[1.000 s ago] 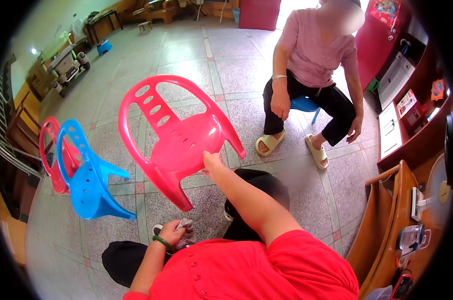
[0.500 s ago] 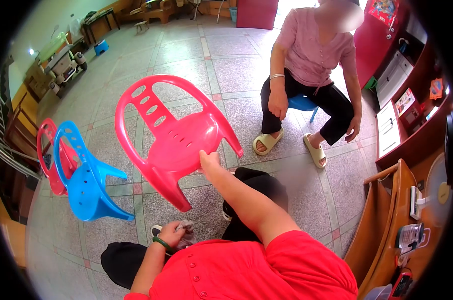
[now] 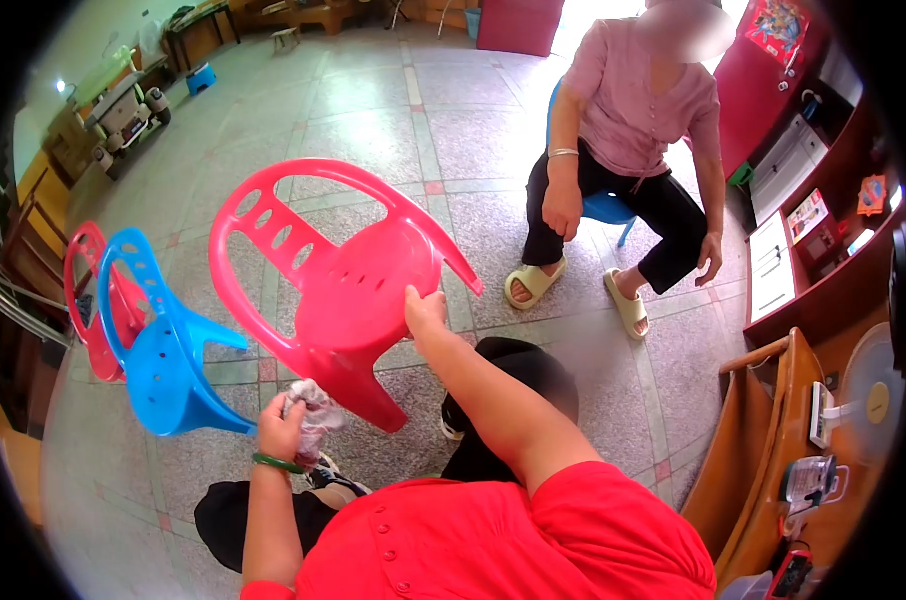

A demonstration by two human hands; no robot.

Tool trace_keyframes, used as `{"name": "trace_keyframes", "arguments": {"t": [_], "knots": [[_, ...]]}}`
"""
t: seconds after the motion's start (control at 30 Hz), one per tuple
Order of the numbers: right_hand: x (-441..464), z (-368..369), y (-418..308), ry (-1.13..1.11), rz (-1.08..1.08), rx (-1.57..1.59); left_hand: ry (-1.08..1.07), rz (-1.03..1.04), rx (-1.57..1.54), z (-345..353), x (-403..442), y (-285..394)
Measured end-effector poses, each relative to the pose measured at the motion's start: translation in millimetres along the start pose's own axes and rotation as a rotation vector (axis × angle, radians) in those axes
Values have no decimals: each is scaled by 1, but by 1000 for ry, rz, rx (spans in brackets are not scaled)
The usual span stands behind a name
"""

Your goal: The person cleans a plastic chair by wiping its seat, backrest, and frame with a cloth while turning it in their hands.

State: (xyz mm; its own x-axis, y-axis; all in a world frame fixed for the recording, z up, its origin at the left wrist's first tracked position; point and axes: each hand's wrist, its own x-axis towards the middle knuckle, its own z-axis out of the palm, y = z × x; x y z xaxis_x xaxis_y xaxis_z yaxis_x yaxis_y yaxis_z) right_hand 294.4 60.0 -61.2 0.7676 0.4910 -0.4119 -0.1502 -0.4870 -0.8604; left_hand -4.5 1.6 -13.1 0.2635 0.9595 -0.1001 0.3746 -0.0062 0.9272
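Observation:
A pink-red plastic chair [image 3: 368,275] with a ring-shaped back stands tilted in front of me. My right hand [image 3: 426,312] is closed on the front edge of its seat, thumb on top; the fingers underneath are hidden. In my left hand [image 3: 281,425] a crumpled greyish-white cloth [image 3: 316,415] is bunched, hanging just short of the chair's near leg. A green bangle [image 3: 277,463] circles my left wrist. Left of the pink-red chair stands a blue plastic chair [image 3: 161,375], and beyond it another red plastic chair [image 3: 123,310].
A person [image 3: 638,110] sits facing me on a blue chair [image 3: 605,207]. To my right are a wooden cabinet [image 3: 763,420], a fan [image 3: 873,400] and a clear jug [image 3: 811,480]. A scooter-like vehicle [image 3: 128,115] and a blue stool [image 3: 201,78] stand at the back left.
My left hand has risen with the cloth toward the pink-red chair's near leg. The chair has turned and tipped slightly, with my right hand still on its seat edge.

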Motion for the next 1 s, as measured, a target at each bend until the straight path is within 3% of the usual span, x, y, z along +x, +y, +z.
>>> {"name": "trace_keyframes", "arguments": {"t": [0.27,0.37,0.53,0.57,0.6,0.63,0.67,0.73,0.8,0.9,0.97,1.0], "knots": [[0,0,-3,-10,-17,33,-74,-98,-10,20,-11,-24],[5,6,4,11,-48,26,-73,-21,25,19,-9,-13],[4,7,3,69,-59,-4,-85,-80,11,20,-9,-8],[14,9,11,80,-71,-18,-153,-5,47,18,-8,1],[43,7,37,-133,-108,255,-163,-20,52,18,-13,13],[23,-14,20,-224,-106,293,-137,11,66,19,-11,6],[-15,-27,-7,-282,-77,656,-112,41,69,19,-9,-5],[-3,-28,-6,-308,1,612,-99,-97,44,17,-12,11],[1,-28,-8,-298,120,533,-78,-74,112,11,-10,8],[-25,-38,-30,-296,169,452,-86,-36,-195,9,-2,0],[-23,-40,-36,-294,230,379,-46,-12,-140,2,1,28],[-11,-32,-15,-422,137,461,-5,21,-75,-3,7,45]]}}
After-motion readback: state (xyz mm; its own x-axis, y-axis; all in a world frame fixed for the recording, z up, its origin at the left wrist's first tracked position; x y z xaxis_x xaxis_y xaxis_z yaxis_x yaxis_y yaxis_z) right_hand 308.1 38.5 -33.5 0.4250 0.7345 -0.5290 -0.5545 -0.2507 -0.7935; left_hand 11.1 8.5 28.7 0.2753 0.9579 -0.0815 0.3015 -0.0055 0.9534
